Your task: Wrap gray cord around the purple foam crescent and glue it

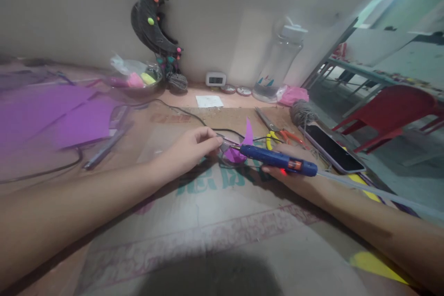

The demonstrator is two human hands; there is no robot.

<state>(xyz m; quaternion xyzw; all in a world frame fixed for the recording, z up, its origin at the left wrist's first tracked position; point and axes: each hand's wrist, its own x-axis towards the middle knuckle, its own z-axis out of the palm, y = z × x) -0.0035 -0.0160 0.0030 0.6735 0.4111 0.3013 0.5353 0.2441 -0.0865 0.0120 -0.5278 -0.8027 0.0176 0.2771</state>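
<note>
My right hand [290, 166] is closed around a blue glue gun [277, 159], whose nozzle points left at a small purple foam piece [243, 144] on the table. A glue stick juts out of the gun's back end toward the right. My left hand [192, 149] pinches the purple piece at its left side, fingers pressed together right next to the nozzle tip. Both forearms rest low over a printed sheet [215, 212] that covers the table.
Purple foam sheets [69, 118] lie at the left. Scissors [274, 130], a twine ball [302, 112] and a phone [333, 148] sit to the right. At the back stand a black moon ornament [152, 23], a bowl [138, 78], a small clock [215, 78] and a clear bottle [279, 62]. A red chair [391, 111] is off-table.
</note>
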